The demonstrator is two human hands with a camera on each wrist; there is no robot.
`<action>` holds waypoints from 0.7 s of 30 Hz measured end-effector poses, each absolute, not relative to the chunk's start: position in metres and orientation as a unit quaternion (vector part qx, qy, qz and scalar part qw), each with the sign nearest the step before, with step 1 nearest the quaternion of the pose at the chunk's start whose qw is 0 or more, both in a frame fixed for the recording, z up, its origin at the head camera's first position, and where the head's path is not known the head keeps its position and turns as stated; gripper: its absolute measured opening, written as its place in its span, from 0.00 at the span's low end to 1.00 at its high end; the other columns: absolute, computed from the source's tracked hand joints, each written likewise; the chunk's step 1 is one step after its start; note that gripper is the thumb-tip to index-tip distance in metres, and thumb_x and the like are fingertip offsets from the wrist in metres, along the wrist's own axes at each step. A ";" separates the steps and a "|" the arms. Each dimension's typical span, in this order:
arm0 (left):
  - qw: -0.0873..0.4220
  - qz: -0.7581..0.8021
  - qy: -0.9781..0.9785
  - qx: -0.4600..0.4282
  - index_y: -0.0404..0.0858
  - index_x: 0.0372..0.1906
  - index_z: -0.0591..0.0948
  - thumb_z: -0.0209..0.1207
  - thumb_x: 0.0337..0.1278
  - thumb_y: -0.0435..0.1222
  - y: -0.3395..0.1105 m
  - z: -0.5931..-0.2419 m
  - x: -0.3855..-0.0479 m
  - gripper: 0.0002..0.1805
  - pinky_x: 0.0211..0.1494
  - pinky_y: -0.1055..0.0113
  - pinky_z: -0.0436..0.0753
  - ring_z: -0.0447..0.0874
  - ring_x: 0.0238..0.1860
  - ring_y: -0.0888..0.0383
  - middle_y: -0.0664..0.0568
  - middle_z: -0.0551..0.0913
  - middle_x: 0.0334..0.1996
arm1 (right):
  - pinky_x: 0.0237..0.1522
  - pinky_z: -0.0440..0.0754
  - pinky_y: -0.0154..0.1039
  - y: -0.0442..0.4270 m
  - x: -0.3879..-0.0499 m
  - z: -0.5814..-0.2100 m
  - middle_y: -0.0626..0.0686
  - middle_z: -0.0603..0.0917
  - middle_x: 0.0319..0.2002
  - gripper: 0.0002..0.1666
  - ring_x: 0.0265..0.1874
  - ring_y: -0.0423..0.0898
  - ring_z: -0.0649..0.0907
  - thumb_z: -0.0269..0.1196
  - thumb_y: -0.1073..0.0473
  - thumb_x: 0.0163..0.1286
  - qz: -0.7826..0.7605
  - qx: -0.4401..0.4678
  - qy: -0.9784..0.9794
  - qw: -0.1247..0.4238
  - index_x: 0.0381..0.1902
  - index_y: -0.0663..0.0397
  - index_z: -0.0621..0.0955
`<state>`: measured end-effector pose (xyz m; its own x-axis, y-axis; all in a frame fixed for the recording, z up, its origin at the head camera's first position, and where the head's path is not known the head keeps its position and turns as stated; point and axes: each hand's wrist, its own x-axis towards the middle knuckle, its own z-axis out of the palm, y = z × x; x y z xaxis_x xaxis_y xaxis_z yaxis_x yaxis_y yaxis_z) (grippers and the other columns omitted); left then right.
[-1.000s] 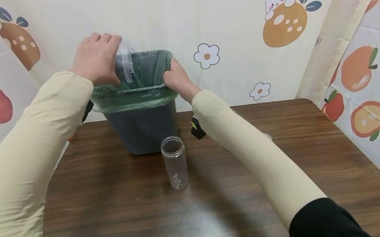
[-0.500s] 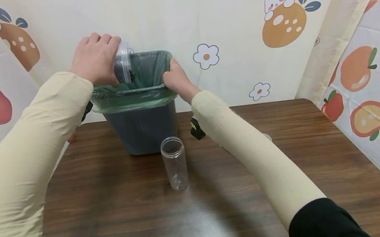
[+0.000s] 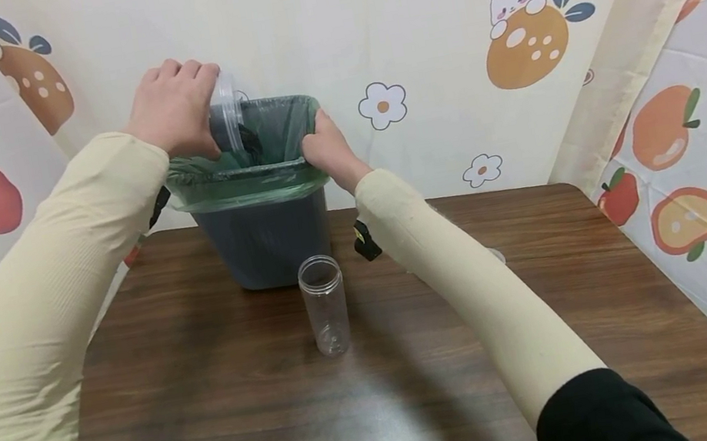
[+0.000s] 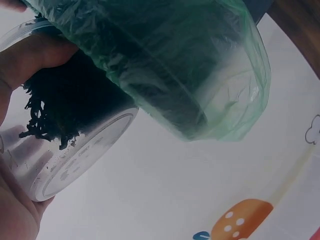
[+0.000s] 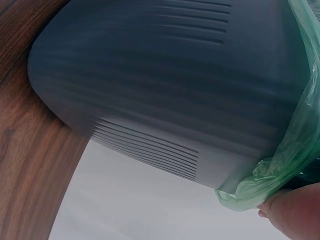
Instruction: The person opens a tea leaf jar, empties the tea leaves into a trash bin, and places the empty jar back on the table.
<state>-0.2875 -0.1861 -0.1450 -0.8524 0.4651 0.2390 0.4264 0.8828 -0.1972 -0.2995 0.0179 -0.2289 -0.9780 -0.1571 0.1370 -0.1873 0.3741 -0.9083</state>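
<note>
In the head view, my left hand grips a clear plastic jar tipped on its side over the left part of a dark grey trash bin. Dark, dry-looking shreds show at its mouth. The left wrist view has more of these curled shreds inside the jar; what they are is unclear. A green bag lines the bin and folds over its rim. My right hand pinches rim and bag at the right; the right wrist view catches the thumb against the bag.
A second clear jar, uncapped, stands upright on the brown wooden table in front of the bin. Some small clear item is mostly hidden behind the right forearm. Printed cloth hangs behind the table and on both sides.
The jar in my left hand has shifted slightly left, and more dark shreds show at its mouth. My right hand keeps its hold on the bin's rim.
</note>
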 end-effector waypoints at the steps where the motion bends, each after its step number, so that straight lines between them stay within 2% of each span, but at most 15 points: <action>1: 0.141 0.068 -0.960 -0.232 0.25 0.68 0.54 0.76 0.27 0.41 -0.186 -0.145 -0.288 0.60 0.62 0.38 0.58 0.58 0.59 0.30 0.27 0.63 0.60 | 0.65 0.59 0.37 0.018 -0.299 -0.229 0.55 0.59 0.69 0.39 0.58 0.44 0.64 0.41 0.71 0.64 0.549 0.104 -0.829 0.013 0.74 0.57 0.49; 7: 0.146 0.068 -0.959 -0.234 0.25 0.68 0.55 0.77 0.26 0.40 -0.187 -0.146 -0.288 0.60 0.61 0.38 0.58 0.58 0.59 0.30 0.27 0.64 0.60 | 0.64 0.61 0.37 0.019 -0.299 -0.230 0.57 0.62 0.66 0.39 0.56 0.45 0.65 0.41 0.72 0.64 0.552 0.109 -0.826 0.013 0.74 0.57 0.50; 14: 0.144 0.073 -0.959 -0.234 0.25 0.67 0.56 0.76 0.27 0.40 -0.185 -0.147 -0.289 0.58 0.61 0.39 0.58 0.58 0.59 0.30 0.27 0.64 0.59 | 0.66 0.58 0.38 0.021 -0.299 -0.228 0.56 0.60 0.68 0.39 0.60 0.44 0.64 0.40 0.71 0.65 0.553 0.104 -0.827 0.008 0.74 0.56 0.48; 21: 0.160 0.093 -0.953 -0.238 0.25 0.64 0.59 0.77 0.24 0.40 -0.184 -0.148 -0.289 0.57 0.60 0.40 0.59 0.60 0.57 0.31 0.27 0.65 0.57 | 0.66 0.58 0.37 0.021 -0.300 -0.228 0.55 0.58 0.70 0.40 0.59 0.43 0.64 0.40 0.71 0.65 0.550 0.104 -0.829 0.008 0.75 0.56 0.48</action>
<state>-0.2890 -0.1836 -0.1481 -0.8357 0.4832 0.2611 0.4233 0.8695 -0.2544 -0.2995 0.0206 -0.2283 -0.9783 -0.1631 0.1278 -0.1811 0.3731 -0.9099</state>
